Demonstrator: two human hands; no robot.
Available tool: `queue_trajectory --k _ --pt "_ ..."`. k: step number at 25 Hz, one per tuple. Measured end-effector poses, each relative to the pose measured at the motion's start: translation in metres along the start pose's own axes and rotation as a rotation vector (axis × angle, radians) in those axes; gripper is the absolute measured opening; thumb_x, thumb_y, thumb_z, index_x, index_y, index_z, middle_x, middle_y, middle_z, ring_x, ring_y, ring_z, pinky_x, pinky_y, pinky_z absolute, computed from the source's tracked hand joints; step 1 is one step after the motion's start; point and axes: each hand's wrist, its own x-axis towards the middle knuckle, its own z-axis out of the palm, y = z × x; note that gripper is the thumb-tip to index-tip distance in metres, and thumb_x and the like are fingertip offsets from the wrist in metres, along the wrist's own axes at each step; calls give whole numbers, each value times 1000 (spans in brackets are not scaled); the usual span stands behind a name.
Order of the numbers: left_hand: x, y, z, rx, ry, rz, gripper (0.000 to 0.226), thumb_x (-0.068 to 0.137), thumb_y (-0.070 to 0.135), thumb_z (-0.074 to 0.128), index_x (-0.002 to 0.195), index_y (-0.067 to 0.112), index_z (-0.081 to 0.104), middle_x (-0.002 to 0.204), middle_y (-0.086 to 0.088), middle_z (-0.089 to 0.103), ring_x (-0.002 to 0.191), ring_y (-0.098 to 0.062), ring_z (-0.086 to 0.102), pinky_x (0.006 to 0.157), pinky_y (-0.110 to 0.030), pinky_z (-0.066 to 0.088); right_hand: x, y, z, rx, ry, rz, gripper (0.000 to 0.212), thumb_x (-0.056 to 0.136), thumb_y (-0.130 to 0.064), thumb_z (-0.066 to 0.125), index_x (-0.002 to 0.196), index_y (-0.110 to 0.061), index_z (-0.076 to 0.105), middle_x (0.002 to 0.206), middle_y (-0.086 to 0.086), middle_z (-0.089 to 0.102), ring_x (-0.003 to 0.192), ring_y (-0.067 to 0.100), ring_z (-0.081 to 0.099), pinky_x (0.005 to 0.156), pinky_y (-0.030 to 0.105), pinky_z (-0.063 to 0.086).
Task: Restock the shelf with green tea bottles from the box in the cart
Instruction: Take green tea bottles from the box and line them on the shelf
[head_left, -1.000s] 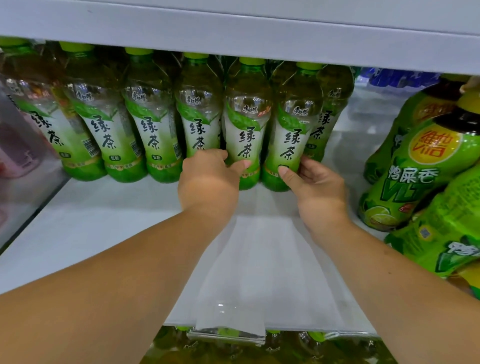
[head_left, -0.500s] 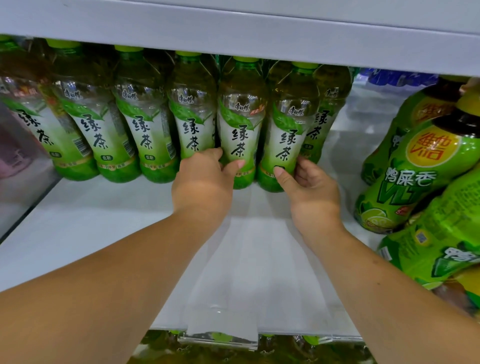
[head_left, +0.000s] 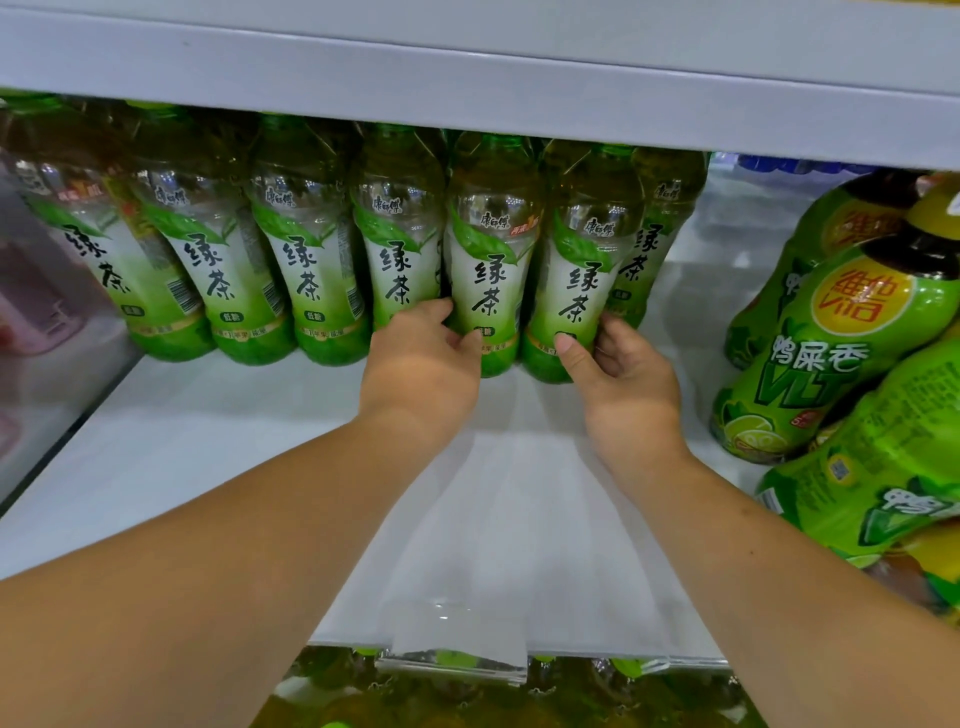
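Several green tea bottles stand in a row at the back of the white shelf (head_left: 208, 441). My left hand (head_left: 421, 364) grips the base of one green tea bottle (head_left: 491, 270), thumb on its front and fingers round its left side. My right hand (head_left: 618, 379) grips the base of the neighbouring green tea bottle (head_left: 582, 270), thumb on the front, fingers behind its right side. Both bottles stand upright, side by side, touching. The box and the cart are out of sight.
Green lime-drink bottles (head_left: 852, 332) lie stacked at the right. The shelf above (head_left: 467, 88) hangs low over the bottle caps. A clear price strip (head_left: 452, 665) edges the shelf front; more bottles sit on the shelf below. A pinkish item (head_left: 36, 306) is at far left.
Both hands have slid the two bottles a little further back and left towards the row. My view has moved closer, so the caps are now hidden under the upper shelf.
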Motion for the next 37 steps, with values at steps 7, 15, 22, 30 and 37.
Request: queue_trajectory --k 7,15,22,30,37 --pt "-18 19 -17 -50 -185 -156 25 99 32 57 76 22 52 76 4 58 90 -26 58 84 -30 47 -14 -14 0 -255 -9 73 21 96 -21 63 112 -33 57 101 -22 66 94 -6 64 90 16 51" --pt "-70 31 -53 4 -423 -156 48 102 41 49 146 23 49 139 3 56 133 -19 49 106 -29 35 -77 -63 -30 -472 -137 337 53 101 -40 50 149 -22 39 137 -2 56 128 17 53 110 33 38" --pt "-142 44 -82 -13 -542 -172 53 100 47 51 149 30 46 152 14 46 138 -7 42 102 -21 28 -163 -102 -63 -432 -107 416 52 100 -47 47 148 -33 37 136 -11 53 130 10 49 111 32 37" --pt "-257 112 -136 -91 -791 -205 54 101 45 51 151 28 44 152 13 46 124 1 44 106 -24 35 -292 -218 -100 -476 23 589 52 102 -48 43 150 -28 41 150 -9 46 138 12 42 116 40 35" --pt "-347 165 -158 23 -1068 -78 57 102 40 53 155 23 38 158 9 41 142 -10 41 105 -25 34 -402 -318 -170 -405 258 694 54 103 -45 43 153 -28 33 159 -8 35 144 13 36 102 28 35"
